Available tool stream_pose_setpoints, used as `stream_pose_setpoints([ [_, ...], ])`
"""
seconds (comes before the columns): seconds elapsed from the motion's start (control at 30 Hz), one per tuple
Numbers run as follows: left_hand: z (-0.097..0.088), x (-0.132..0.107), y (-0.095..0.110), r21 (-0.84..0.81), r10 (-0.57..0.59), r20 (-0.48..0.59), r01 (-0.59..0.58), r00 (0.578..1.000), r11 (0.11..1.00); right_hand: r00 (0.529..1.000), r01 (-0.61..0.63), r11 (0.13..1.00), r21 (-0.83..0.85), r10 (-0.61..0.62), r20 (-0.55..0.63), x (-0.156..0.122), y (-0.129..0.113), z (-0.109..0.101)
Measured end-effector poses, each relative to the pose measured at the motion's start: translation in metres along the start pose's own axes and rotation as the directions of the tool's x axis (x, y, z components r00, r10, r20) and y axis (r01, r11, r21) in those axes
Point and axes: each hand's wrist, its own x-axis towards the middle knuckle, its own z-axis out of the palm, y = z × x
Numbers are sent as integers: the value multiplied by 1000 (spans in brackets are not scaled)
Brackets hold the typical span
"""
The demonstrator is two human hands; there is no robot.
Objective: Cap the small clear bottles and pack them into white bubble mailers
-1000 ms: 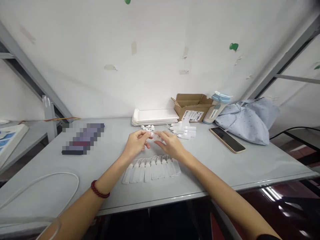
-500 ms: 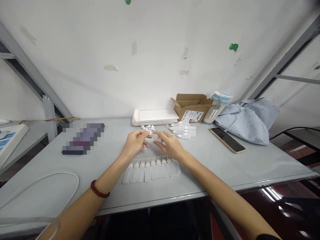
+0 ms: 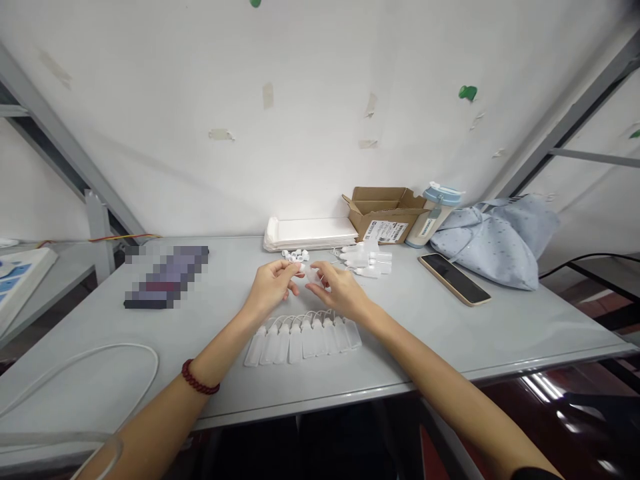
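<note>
Over the middle of the table, my left hand [image 3: 270,287] pinches the white capped end of a small translucent plastic bottle [image 3: 311,274]. Its body is between the thumb and fingers of my right hand [image 3: 343,288], which partly cover it. Just behind my fingers lie several loose white caps [image 3: 297,255]. A row of similar flat bottles [image 3: 295,343] with white caps and thin looped cords lies in front of my hands. More such bottles [image 3: 370,261] are heaped behind my right hand.
At the back stand a stack of white trays [image 3: 313,233], an open cardboard box [image 3: 385,217] and a blue-lidded cup [image 3: 427,217]. To the right are a phone [image 3: 455,280] and a light blue cloth bag [image 3: 493,243]. A blurred dark object [image 3: 170,277] and a white cable [image 3: 155,363] lie left.
The fingers of my right hand have shifted and curled slightly around the bottle, and more of its body shows. My left hand has stayed nearly still.
</note>
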Motion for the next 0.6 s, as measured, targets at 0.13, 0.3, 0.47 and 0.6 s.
stream_pose_setpoints([
  [0.13,0,2,-2,3,6,6,-6,1000,1000,1000,-9,1000,22,9,10,0,-1,0],
  [0.3,0,2,-5,15,12,17,-12,1000,1000,1000,3,1000,16,-3,26,0,-2,-1],
  [0.47,-1,1,-4,82,54,24,-56,998,995,999,25,1000,4,-25,20,0,-2,-1],
  [0.6,-1,0,-2,114,75,25,-77,997,990,1000,21,1000,-3,-21,19,0,-2,-2],
])
